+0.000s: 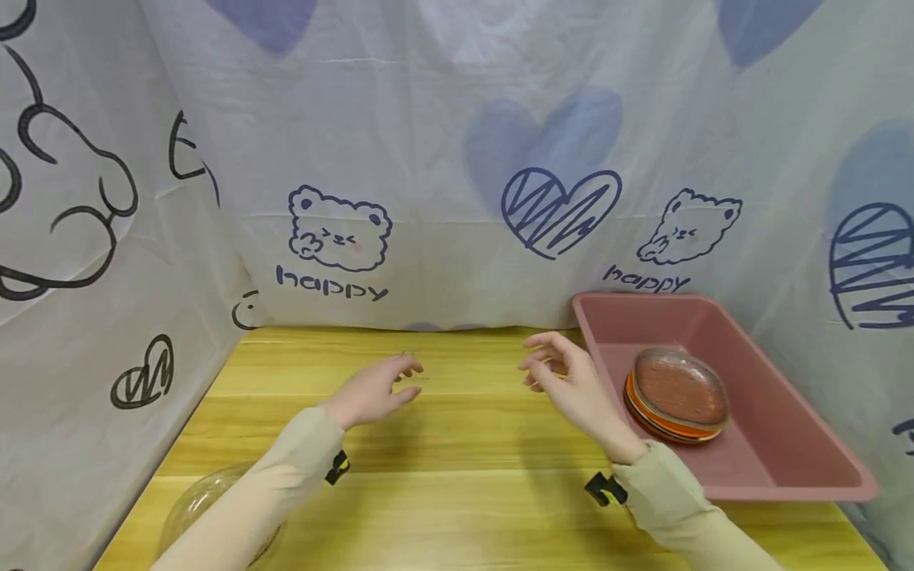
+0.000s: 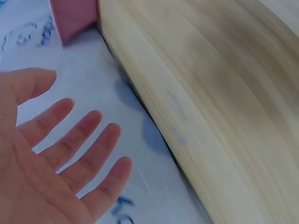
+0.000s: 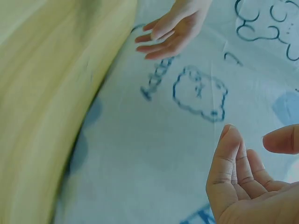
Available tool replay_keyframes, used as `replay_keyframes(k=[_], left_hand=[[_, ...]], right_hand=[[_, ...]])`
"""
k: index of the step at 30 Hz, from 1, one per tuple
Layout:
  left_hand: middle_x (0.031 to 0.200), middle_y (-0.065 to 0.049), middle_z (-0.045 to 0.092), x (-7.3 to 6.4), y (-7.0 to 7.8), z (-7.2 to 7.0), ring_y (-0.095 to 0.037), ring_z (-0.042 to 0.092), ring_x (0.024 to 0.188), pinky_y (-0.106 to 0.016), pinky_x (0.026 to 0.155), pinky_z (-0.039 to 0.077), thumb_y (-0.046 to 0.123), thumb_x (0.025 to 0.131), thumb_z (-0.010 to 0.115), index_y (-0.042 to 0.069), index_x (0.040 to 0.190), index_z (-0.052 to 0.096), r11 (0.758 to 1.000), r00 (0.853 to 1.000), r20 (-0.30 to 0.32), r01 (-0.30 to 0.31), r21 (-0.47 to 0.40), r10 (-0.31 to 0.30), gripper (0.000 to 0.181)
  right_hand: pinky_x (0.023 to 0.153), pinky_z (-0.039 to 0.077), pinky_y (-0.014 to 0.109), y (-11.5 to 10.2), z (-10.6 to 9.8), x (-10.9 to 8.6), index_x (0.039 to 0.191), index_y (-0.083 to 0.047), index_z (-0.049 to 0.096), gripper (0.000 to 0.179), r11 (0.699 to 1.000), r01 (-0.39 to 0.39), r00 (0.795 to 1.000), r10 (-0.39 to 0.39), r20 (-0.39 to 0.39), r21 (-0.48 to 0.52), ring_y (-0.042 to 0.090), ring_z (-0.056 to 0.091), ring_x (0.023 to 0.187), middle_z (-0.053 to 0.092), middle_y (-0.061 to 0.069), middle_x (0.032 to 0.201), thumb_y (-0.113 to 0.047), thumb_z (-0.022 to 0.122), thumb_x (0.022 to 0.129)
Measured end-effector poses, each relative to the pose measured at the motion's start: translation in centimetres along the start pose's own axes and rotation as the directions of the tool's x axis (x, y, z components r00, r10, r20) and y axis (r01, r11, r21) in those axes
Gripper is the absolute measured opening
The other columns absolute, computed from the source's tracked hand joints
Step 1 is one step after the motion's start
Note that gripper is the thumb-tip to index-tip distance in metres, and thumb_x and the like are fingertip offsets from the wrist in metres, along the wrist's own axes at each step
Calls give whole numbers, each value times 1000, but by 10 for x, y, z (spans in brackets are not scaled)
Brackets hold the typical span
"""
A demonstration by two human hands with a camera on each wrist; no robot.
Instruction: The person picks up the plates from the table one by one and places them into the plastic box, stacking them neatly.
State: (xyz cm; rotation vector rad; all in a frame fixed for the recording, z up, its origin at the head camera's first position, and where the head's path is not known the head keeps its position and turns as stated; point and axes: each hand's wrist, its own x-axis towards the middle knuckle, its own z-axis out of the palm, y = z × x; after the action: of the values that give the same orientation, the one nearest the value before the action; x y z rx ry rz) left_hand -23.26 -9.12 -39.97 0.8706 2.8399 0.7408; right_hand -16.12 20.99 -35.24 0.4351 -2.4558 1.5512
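Note:
Over the wooden table [image 1: 457, 444] both hands hang in the air, apart from each other and holding nothing. My left hand [image 1: 374, 390] is left of the middle; in the left wrist view its fingers [image 2: 88, 161] are spread and relaxed. Across from it, my right hand [image 1: 571, 388] has its fingers loosely bent, thumb apart from them in the right wrist view. Close by the right hand stands a pink tray [image 1: 807, 428]. Inside it lies a stack of round dishes, a brown one [image 1: 681, 386] on top with orange rims below. Under the left forearm is a clear, rounded glass-like vessel [image 1: 203, 503], partly hidden.
A white cloth [image 1: 443, 143] with hearts, bears and lettering hangs behind the table, and more of it lines the left and right sides. The tray takes up the table's right end, its back edge near the cloth. Dark bands are on both wrists.

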Motion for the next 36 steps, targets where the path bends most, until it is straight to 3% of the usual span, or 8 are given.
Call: replay_keyframes(k=[4,8,14,21,25,30,36], left_hand=[[135,-18,63,-19,-28,-15,-38,62,121,-55,102,53,25,101,60,2,135,58,999,999,22,33,-9,-33,41],[127,-21,66,-38,-55,-23,-38,64,114,-55,98,53,26,98,64,0,129,61,997,995,74,70,-15,-69,40],[119,-24,66,-66,-94,-36,-40,64,110,-54,91,56,27,93,71,0,121,63,988,975,168,150,-34,-143,40],[111,-20,65,-96,-131,-59,-33,62,101,-46,83,54,33,89,77,-3,119,63,960,926,271,280,-25,-263,48],[104,-17,66,-106,-146,-66,-27,62,94,-38,75,53,30,87,79,-5,114,63,949,909,287,316,-8,-301,46],[100,-17,66,-113,-155,-66,-25,61,91,-35,74,54,26,85,82,-6,107,64,942,900,298,335,-3,-319,42],[86,-9,59,-118,-162,-58,-18,51,78,-28,65,46,12,77,87,-5,97,61,927,891,301,372,-54,-340,36]], right_hand=[[74,61,26,-1,24,0,126,7,55,27,985,-60,995,46,88,162,9,67,79,67,30,106,-2,51,100],[78,61,28,5,53,-5,130,9,51,33,940,-167,975,112,192,297,9,66,81,65,32,109,-6,50,101],[75,61,27,15,98,-14,129,9,52,32,935,-180,960,100,261,306,7,66,79,66,33,107,-6,49,101],[76,63,37,16,135,-14,126,7,54,29,938,-194,933,86,348,288,17,68,78,65,34,105,-3,50,100],[76,63,40,17,147,-15,125,7,54,28,936,-209,919,89,384,284,27,70,79,66,34,103,-1,49,99],[75,63,38,19,159,-18,125,4,55,27,926,-251,903,118,413,283,18,68,77,68,31,103,0,48,99],[75,63,35,22,169,-21,126,5,55,27,887,-334,879,171,445,319,11,65,74,67,36,106,-2,48,100]])
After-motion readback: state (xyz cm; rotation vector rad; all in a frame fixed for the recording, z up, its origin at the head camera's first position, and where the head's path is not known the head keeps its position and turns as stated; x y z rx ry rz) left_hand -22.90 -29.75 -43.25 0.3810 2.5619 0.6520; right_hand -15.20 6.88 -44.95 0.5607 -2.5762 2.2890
